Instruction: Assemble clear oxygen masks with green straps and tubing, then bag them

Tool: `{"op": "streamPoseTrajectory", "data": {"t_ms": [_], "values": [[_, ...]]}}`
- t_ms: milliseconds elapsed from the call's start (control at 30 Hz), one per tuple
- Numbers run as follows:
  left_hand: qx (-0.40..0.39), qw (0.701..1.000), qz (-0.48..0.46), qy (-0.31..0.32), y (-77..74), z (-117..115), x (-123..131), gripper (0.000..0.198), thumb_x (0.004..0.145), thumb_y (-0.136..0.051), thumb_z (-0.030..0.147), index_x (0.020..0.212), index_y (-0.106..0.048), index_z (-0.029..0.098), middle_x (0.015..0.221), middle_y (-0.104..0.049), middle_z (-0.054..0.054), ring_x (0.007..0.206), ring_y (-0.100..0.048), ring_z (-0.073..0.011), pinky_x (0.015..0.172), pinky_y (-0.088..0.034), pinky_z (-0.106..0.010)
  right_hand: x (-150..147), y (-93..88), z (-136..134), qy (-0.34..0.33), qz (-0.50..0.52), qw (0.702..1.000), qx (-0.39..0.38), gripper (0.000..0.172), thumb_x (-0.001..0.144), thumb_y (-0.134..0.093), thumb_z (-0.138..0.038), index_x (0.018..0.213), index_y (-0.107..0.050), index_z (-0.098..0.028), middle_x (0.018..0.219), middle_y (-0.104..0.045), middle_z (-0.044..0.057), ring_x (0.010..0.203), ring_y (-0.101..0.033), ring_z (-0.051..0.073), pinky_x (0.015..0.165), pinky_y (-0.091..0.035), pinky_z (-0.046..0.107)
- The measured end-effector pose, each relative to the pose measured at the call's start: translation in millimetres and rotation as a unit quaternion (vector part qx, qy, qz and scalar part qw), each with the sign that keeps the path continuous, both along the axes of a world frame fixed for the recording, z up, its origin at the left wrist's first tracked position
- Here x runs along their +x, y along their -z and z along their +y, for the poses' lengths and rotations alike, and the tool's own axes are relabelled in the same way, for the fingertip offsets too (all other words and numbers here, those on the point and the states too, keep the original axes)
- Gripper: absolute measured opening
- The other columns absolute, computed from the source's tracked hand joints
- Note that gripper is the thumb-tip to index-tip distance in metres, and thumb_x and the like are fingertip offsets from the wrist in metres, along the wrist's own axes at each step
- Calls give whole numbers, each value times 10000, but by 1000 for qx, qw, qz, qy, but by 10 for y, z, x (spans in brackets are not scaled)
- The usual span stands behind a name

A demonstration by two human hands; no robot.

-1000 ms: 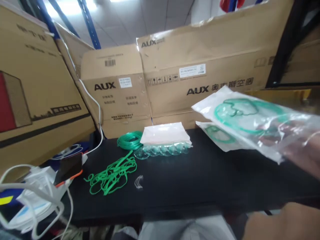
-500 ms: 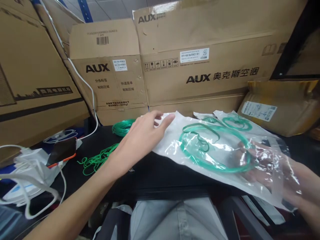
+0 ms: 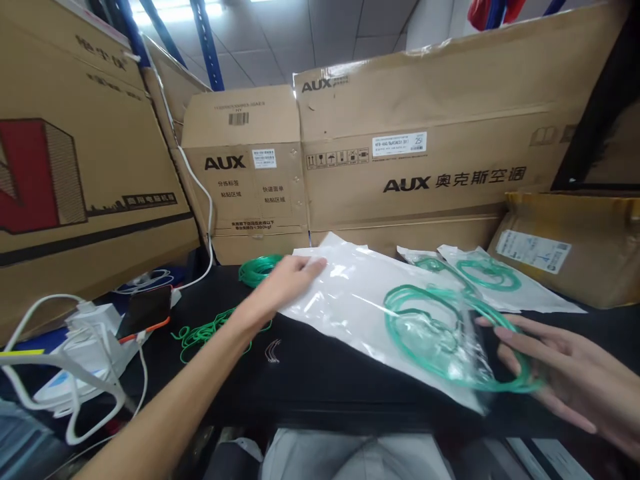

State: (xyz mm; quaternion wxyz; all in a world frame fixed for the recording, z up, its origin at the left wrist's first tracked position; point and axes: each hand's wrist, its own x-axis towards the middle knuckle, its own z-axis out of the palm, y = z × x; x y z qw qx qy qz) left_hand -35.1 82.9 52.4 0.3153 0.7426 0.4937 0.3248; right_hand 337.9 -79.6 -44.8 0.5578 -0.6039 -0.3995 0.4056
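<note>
My left hand (image 3: 290, 280) pinches the far left edge of a clear-and-white plastic bag (image 3: 345, 287). The bag lies slanted over the black table. A coil of translucent green tubing (image 3: 523, 367) comes partly out of the bag's right end, and my right hand (image 3: 555, 360) has its fingers around that part. Within the bag the rest of the coil shows, with a thin dark green strap and a clear plastic piece whose shape is hard to make out. Behind it lie similar bags (image 3: 540, 293) holding green tubing.
Left of the bag are a green tubing coil (image 3: 257, 270), a tangle of green cord (image 3: 205, 337) and several small curved strips (image 3: 273, 351). A phone (image 3: 147, 310) and white cables (image 3: 65, 373) occupy the left. Cardboard boxes (image 3: 400, 213) stand behind; a taped parcel (image 3: 595, 260) sits right.
My right hand was inside the bag and is now outside its right end, with part of the tubing coil drawn out. My left hand has closed on the bag's edge. The view has tilted up.
</note>
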Motion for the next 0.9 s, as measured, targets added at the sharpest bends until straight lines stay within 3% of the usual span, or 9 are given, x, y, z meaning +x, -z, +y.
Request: {"op": "streamPoseTrajectory", "data": {"t_ms": [200, 300, 400, 500, 600, 700, 800, 833, 900], "values": [[-1, 992, -1, -123, -246, 630, -457, 358, 1034, -675, 484, 1033, -746, 132, 896, -756, -41, 714, -691, -162, 675, -567, -297, 449, 15, 21, -45, 34, 997, -51, 659, 700, -938, -646, 1174, -741, -233, 793, -724, 51, 304, -373, 29, 241, -345, 149], [10, 985, 17, -169, -261, 892, -392, 297, 1052, -683, 412, 1146, -717, 132, 1088, -747, -67, 922, -733, -200, 839, -631, -384, 341, 15, 63, -60, 27, 996, -61, 702, 651, -959, -655, 1143, -742, -204, 764, -713, 38, 296, -353, 18, 241, -334, 145], [57, 975, 29, -212, -259, 969, -230, 324, 1035, -707, 388, 1254, -703, 149, 1284, -714, -107, 1152, -707, -271, 1007, -593, -495, 125, -2, 90, -71, 19, 995, -63, 760, 578, -968, -695, 1088, -738, -181, 704, -695, 34, 303, -329, 18, 238, -298, 141], [142, 969, 24, -202, -279, 786, -96, 398, 1048, -670, 421, 1345, -679, 156, 1418, -680, -138, 1312, -641, -297, 1153, -477, -545, -39, -21, 83, -83, 10, 994, -67, 625, 655, -944, -664, 1028, -746, -203, 696, -680, 29, 312, -358, 34, 257, -309, 148], [215, 969, 16, -121, -290, 399, -4, 397, 1082, -569, 448, 1346, -709, 188, 1418, -717, -106, 1290, -651, -255, 1171, -433, -403, -112, -51, 80, -104, -8, 993, -61, 422, 847, -828, -626, 988, -763, -234, 718, -665, 23, 335, -411, 46, 299, -339, 152], [223, 974, 32, -28, -220, -40, 115, 359, 1072, -563, 476, 1190, -793, 227, 1267, -795, -55, 1139, -708, -246, 1069, -480, -343, -149, -98, 139, -132, -89, 987, -33, 447, 909, -739, -656, 950, -760, -212, 676, -642, 7, 340, -452, 65, 303, -332, 163], [210, 974, 45, 69, -36, -403, 292, 312, 1069, -595, 462, 1161, -805, 251, 1242, -802, -23, 1160, -707, -232, 1052, -494, -323, -188, -129, 265, -158, -244, 957, 3, 573, 918, -676, -689, 1169, -762, -181, 720, -703, 23, 356, -545, 126, 289, -380, 215], [210, 970, 50, 109, 42, -496, 356, 292, 1072, -605, 442, 1183, -797, 253, 1261, -791, -20, 1197, -693, -228, 1085, -479, -327, -203, -124, 314, -156, -285, 946, 17, 600, 926, -672, -671, 1261, -750, -180, 765, -737, 39, 408, -609, 158, 334, -461, 251], [204, 960, 80, 176, 199, -633, 470, 270, 1074, -625, 413, 1229, -780, 256, 1296, -765, -23, 1266, -657, -227, 1146, -445, -347, -237, -85, 407, -141, -344, 927, 51, 559, 937, -698, -599, 1340, -749, -216, 927, -800, 75, 677, -762, 233, 623, -647, 354]]}}
